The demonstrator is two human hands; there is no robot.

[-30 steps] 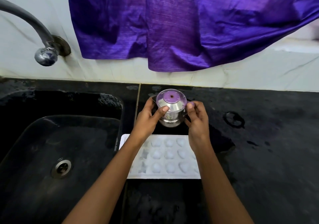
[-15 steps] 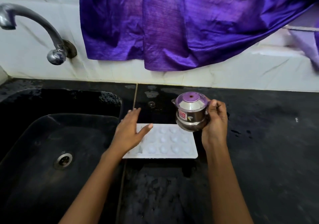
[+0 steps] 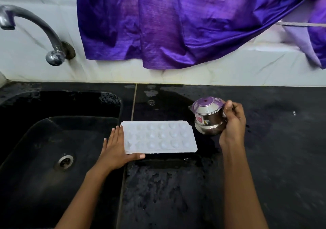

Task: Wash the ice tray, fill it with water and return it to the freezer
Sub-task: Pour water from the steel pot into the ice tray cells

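A white ice tray (image 3: 159,137) with several round cells lies flat on the wet black counter (image 3: 275,140), just right of the sink. My left hand (image 3: 116,149) rests against the tray's left end, fingers flat along the edge and thumb at the near edge. My right hand (image 3: 232,122) grips the handle of a small steel jug (image 3: 208,117) with a clear lid, held upright beside the tray's far right corner. Whether the jug touches the counter I cannot tell.
A black sink (image 3: 53,140) with a metal drain (image 3: 64,161) lies to the left. A curved steel tap (image 3: 35,27) comes out of the white tiled wall above it. A purple cloth (image 3: 176,25) hangs down the wall behind the counter.
My left hand let go of the jug and came down to the tray's left end. My right hand carried the jug to the right, off the tray.
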